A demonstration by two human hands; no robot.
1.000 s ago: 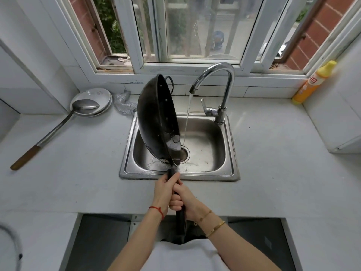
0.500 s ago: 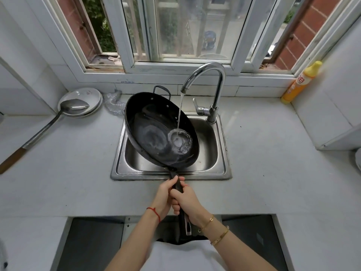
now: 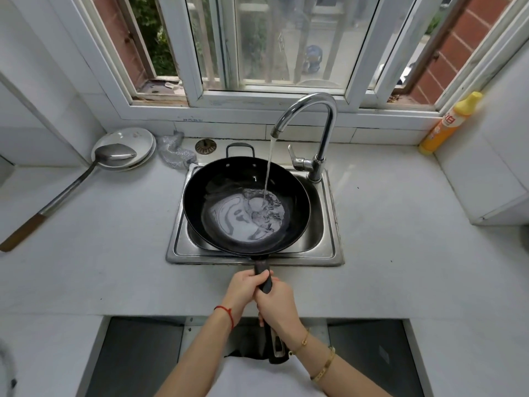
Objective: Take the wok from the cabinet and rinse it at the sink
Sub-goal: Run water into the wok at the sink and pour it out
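Over the steel sink [image 3: 329, 224], set in the middle of the pale counter [image 3: 400, 253], the black wok [image 3: 229, 190] is sitting roughly level with its open side facing up. Its long handle is reaching toward the near edge, and its small loop handle is pointing to the far side. Both hands are gripping the long handle, one just behind the other. The left hand [image 3: 243, 290] is wrapping the handle nearer the bowl, fingers curled tight around it and pressed together. The right hand [image 3: 276, 305] is clasping it just behind, fingers likewise closed around the handle, touching the left hand. The curved faucet [image 3: 320, 110] is pouring a thin stream of water [image 3: 267, 173] into the right part of the bowl, where a shallow pool is swirling. On the far left of the counter a metal ladle [image 3: 114, 153] is lying with its bowl on a round white lid [image 3: 134, 137]. A yellow bottle [image 3: 449, 124] is standing at the far right beneath the window [image 3: 274, 47].
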